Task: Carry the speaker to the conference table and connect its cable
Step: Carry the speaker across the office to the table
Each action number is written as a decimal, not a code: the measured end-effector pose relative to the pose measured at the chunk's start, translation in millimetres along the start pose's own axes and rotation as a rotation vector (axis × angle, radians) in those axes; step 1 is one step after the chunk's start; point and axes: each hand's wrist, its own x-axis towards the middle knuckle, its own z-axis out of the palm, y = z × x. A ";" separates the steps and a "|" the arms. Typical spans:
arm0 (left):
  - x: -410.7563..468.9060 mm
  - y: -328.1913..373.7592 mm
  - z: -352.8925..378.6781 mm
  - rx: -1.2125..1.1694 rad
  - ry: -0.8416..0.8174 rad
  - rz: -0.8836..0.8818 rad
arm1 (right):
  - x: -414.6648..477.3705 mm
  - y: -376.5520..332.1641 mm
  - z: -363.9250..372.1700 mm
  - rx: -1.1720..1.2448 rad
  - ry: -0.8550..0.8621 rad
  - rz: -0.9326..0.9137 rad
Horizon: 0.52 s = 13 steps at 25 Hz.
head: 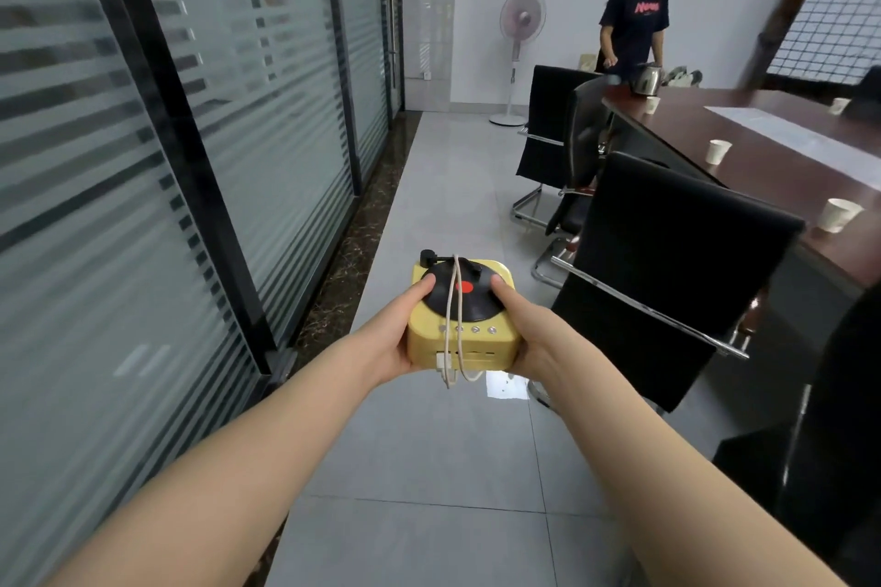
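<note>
Both hands [398,334] grip yellow speaker [461,324], cable [453,300] wrapped around; paper cups [717,151] on conference table [763,143].

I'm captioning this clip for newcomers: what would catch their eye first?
Front and centre, the yellow turntable-style speaker is held between the left hand and right hand, its white cable looped over the top. On the right, the dark conference table carries paper cups behind black chairs.

one speaker [461,319]; four paper cups [717,152]; three chairs [667,272]
</note>
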 end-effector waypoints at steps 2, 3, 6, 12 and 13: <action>26.6 15.1 -0.4 -0.011 0.019 -0.003 | 26.9 -15.4 5.2 0.002 -0.012 0.013; 40.1 21.6 -1.6 -0.013 0.022 -0.012 | 40.4 -21.8 8.9 0.003 -0.015 0.028; 82.1 43.2 -9.3 -0.019 0.016 -0.021 | 82.5 -41.1 20.6 -0.003 -0.021 0.052; 169.0 89.0 -29.8 -0.021 -0.005 -0.046 | 168.3 -76.7 47.1 0.006 -0.014 0.061; 182.9 96.9 -33.1 -0.023 -0.023 -0.040 | 180.6 -83.7 51.2 0.008 -0.017 0.056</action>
